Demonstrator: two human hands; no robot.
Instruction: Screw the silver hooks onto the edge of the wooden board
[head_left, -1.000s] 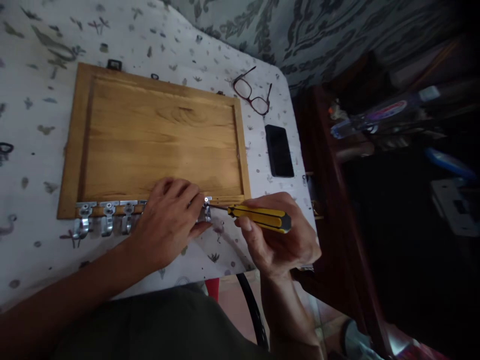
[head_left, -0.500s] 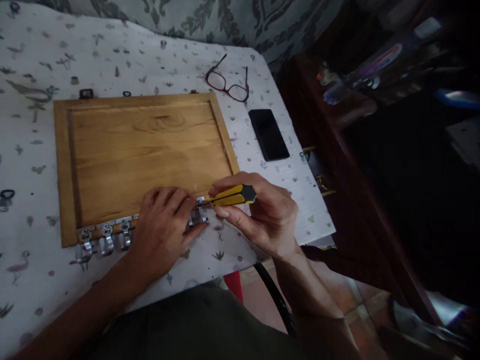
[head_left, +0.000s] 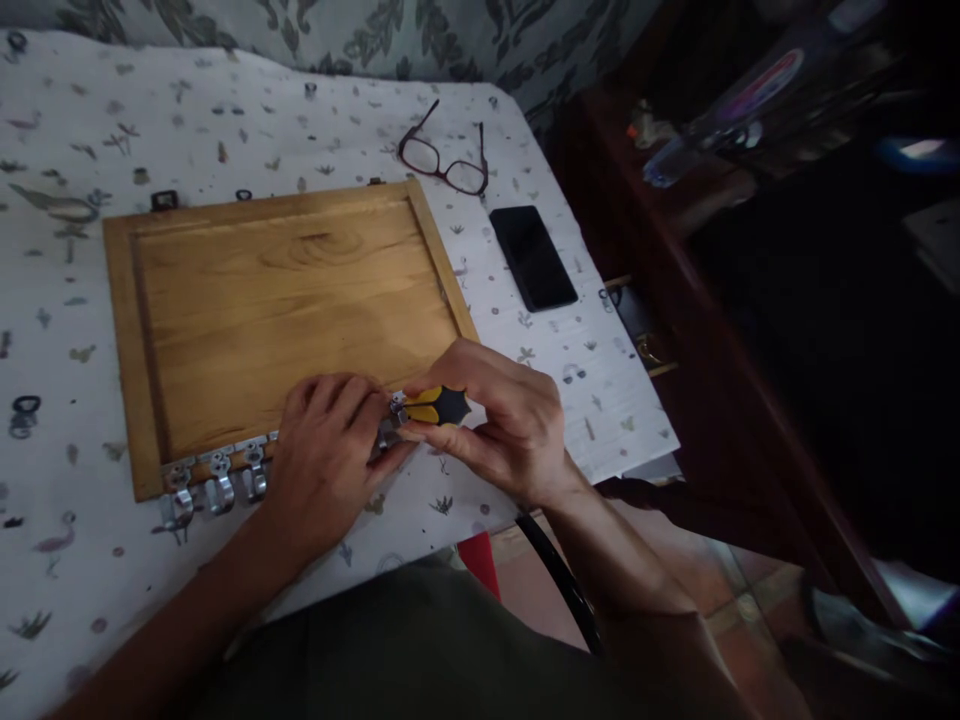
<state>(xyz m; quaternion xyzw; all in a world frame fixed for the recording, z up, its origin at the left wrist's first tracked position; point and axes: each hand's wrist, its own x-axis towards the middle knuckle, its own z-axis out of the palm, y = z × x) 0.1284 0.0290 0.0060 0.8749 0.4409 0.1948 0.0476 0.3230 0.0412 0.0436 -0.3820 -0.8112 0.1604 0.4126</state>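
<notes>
A framed wooden panel (head_left: 292, 310) lies flat, with a metal hook rail (head_left: 220, 476) along its near edge. My left hand (head_left: 326, 460) is closed over the rail's right part, fingers curled on the wood and thumb below the edge. What lies under the palm is hidden. In the fingers of my right hand (head_left: 502, 420) is a screwdriver with a yellow and black handle (head_left: 439, 406). Its handle is tilted toward the camera, and its tip end meets the rail near the panel's right corner, just beside my left fingertips. The contact itself is too small to make out.
Eyeglasses (head_left: 444, 168) and a black phone (head_left: 534, 258) lie on the patterned tablecloth (head_left: 600, 400), right of the panel. Dark wooden furniture (head_left: 675, 290) stands beside the table's right edge, with a clear plastic bottle (head_left: 720, 125) on it. Patterned fabric (head_left: 390, 35) hangs behind.
My right hand has shifted left and tipped the screwdriver more upright, so its handle looks shorter. My left hand stays in place on the rail. The view has shifted slightly.
</notes>
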